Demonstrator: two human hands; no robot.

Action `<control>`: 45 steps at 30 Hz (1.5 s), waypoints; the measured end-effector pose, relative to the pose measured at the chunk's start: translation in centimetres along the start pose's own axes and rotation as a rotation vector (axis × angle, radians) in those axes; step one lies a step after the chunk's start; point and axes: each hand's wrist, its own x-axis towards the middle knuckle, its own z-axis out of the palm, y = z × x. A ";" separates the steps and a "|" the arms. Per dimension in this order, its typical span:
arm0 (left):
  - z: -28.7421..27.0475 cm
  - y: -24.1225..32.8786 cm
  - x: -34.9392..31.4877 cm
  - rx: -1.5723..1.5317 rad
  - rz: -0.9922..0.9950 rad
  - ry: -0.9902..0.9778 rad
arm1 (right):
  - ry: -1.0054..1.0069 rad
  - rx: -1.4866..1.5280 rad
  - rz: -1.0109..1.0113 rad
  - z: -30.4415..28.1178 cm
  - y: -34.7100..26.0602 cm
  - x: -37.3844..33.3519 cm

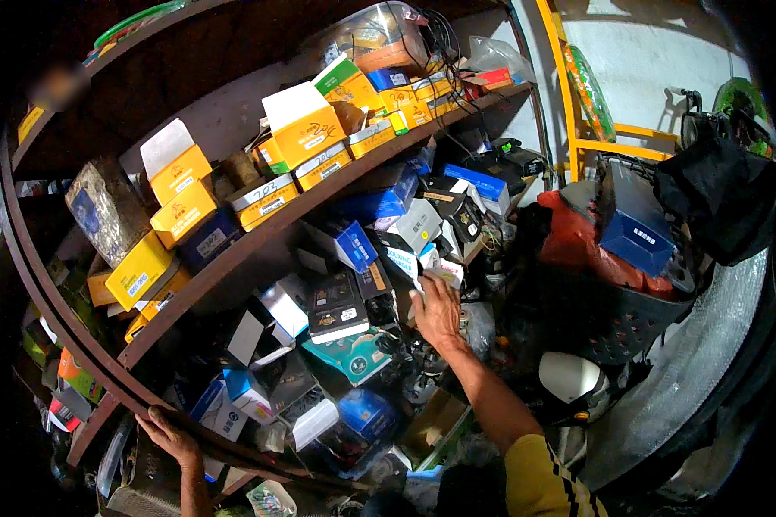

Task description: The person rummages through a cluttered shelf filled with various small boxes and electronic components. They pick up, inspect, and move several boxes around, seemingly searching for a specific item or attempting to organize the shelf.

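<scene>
From where I sit on the feed, I judge the work to be partway in at most: my right hand [441,312] is in among the loose boxes, and nothing is lifted clear of the heap. The yellow boxes [302,136] stand in a rough row on the upper shelf [392,152], several with flaps up; whether that counts as finished work I can't tell. Below, much looks unsorted: a black box [338,306], a teal box [351,355] and a blue box [351,243] lie tilted over one another. What is left, as I read it, is to free the white box [402,261] from its neighbours.

That white box sits in the heap under the upper shelf, just beyond my right fingertips and slightly to their left, with blue lettering facing up. The fingers point at it and seem to touch its near edge; a little gap shows between them, but their undersides are hidden, so I can't tell whether they pinch anything. The black box lies to the left of this hand, well apart from it.

My left hand [171,438] lies on the brown rim [115,374], fingers extended over it, away from the white box. I can't see whether the thumb closes round beneath.
</scene>
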 end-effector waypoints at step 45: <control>-3.1 -7.8 1.1 0.158 0.160 0.046 | 0.294 0.006 -0.056 4.9 -0.7 15.7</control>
